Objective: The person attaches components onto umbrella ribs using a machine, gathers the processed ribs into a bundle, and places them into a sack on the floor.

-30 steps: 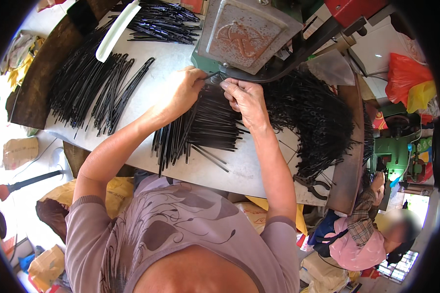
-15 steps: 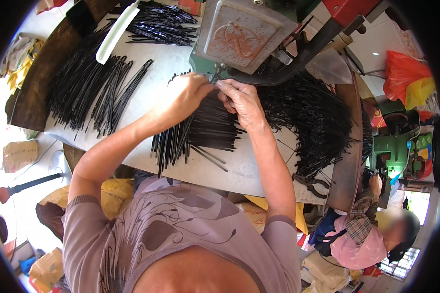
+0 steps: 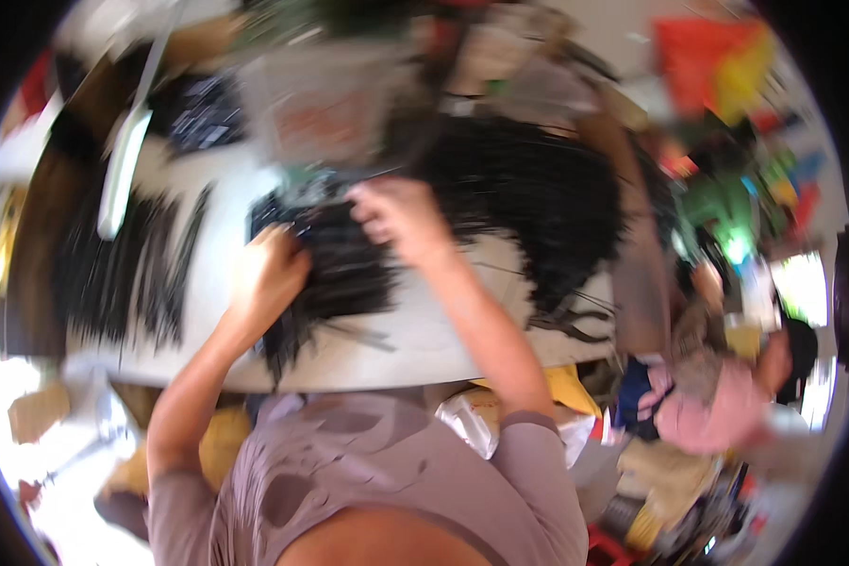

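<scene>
The picture is blurred by motion. My left hand (image 3: 272, 274) rests curled on a bundle of thin black rods (image 3: 344, 274) lying on the white table (image 3: 415, 349). My right hand (image 3: 396, 215) is just beyond it, fingers closed on the far end of the same bundle, close under a grey metal machine (image 3: 321, 113). Whether a single rod is pinched cannot be made out.
A big heap of black rods (image 3: 528, 198) lies to the right, and more rows of rods (image 3: 123, 274) to the left. A long white strip (image 3: 123, 179) lies at the far left of the table. A person in pink (image 3: 707, 415) sits low at the right.
The view has swung, so everything sits further right and lower and is blurred. My left hand has drawn back toward me along the bundle; my right hand stays near the machine.
</scene>
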Demonstrator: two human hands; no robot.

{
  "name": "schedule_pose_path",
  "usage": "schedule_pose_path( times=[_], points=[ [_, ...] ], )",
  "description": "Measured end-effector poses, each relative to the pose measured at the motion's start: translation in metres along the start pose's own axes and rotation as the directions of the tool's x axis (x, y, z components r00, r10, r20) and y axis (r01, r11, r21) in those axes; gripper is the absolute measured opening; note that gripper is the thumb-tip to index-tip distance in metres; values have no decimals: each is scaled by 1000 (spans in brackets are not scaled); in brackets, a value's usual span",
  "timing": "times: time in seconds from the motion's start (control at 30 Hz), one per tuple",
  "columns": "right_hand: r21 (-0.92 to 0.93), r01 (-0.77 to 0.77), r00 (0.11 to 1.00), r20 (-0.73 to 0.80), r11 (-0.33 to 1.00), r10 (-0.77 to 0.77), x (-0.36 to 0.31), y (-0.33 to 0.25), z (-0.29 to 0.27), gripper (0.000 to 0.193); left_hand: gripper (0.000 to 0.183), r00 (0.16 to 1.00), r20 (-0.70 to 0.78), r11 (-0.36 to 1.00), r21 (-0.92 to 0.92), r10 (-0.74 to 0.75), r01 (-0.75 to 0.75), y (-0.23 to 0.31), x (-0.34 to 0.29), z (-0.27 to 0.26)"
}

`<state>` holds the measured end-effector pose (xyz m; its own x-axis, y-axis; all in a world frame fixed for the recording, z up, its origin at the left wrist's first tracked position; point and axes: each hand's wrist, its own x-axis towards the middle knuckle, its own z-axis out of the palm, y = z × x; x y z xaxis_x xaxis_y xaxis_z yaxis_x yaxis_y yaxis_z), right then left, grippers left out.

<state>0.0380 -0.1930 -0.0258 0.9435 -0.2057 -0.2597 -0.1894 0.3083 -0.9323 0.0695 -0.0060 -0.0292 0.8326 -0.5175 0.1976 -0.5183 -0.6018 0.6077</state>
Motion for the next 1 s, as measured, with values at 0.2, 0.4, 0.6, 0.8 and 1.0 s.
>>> schedule_pose_path(
  times=[0.2, 0.4, 0.6, 0.8, 1.0],
  points=[
    [199, 43, 996, 68, 979, -58, 7, 18, -6, 16, 13, 966, 87, 741, -626, -244, 244, -12, -2, -8],
    [150, 118, 993, -39, 982, -113, 0, 8, -9, 15, 9, 954, 194, 543, -788, -227, 289, -1, 14, -13],
    [171, 112, 993, 16, 979, -117, 13, 13, -1, 12, 14, 929, 254, 539, -760, -268, 363, -21, 27, -15],
    [234, 55, 998, 0, 971, -57, 6, 9, 5, 14, 23, 944, 220, 761, -558, -247, 330, -17, 18, -22],
    [399, 44, 997, -79, 916, -13, 1, 8, 15, 10, 22, 996, -4, 985, -146, -91, 89, -10, 10, -21]
  ],
)
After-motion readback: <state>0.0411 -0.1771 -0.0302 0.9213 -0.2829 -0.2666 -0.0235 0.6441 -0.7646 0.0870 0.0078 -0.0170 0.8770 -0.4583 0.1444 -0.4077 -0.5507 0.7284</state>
